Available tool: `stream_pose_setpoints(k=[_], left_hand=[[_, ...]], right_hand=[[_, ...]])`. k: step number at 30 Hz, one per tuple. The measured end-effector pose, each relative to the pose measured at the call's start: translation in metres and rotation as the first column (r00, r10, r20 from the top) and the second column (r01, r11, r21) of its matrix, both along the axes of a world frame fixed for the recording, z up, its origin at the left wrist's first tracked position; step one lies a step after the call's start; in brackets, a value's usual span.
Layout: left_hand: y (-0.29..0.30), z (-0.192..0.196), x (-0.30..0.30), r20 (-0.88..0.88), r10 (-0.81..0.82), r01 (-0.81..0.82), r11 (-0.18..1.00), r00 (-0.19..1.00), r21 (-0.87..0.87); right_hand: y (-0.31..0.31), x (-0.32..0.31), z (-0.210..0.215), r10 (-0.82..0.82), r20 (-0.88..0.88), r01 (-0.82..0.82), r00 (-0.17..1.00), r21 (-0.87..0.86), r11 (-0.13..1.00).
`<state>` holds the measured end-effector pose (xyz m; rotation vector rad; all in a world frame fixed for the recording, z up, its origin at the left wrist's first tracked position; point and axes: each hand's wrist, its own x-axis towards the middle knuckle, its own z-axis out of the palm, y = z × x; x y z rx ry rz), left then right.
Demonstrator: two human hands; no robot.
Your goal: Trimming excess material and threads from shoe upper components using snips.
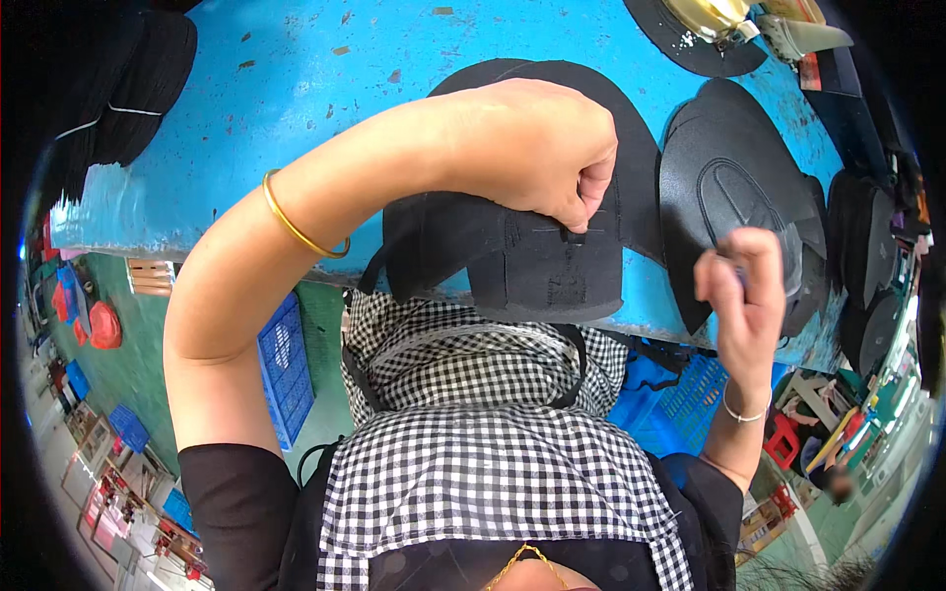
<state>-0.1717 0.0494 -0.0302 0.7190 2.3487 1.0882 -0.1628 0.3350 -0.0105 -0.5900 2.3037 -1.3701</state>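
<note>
On the blue table, a flat black cut piece (493,266) with a rounded outline and stitched lines lies in front of me. My left hand (552,148) reaches across it, with thumb and fingertips pinched on a small black tab (574,236) at the piece's surface. Off to the right, my right hand (746,291) is raised with its fingers curled together. Something small and dark shows at its fingertips, too unclear to name. Behind that hand lies a stack of black moulded pieces (724,148) with an embossed curved outline.
A tied bundle of black pieces (138,84) sits at the far left. Toward the back right stand a yellowish container (714,18) and a pale scoop-like object (808,37). More black pieces (867,236) line the right edge. Blue crates (286,369) rest below the table.
</note>
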Motion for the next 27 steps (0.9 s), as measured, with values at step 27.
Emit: stream_pose_setpoints(k=[27], left_hand=[[-0.015,0.001,-0.012,-0.185,-0.008,-0.03,0.979,0.983,-0.2]], right_hand=[[-0.063,-0.031,-0.001,0.535,-0.319,-0.311,0.782,0.545,0.779]])
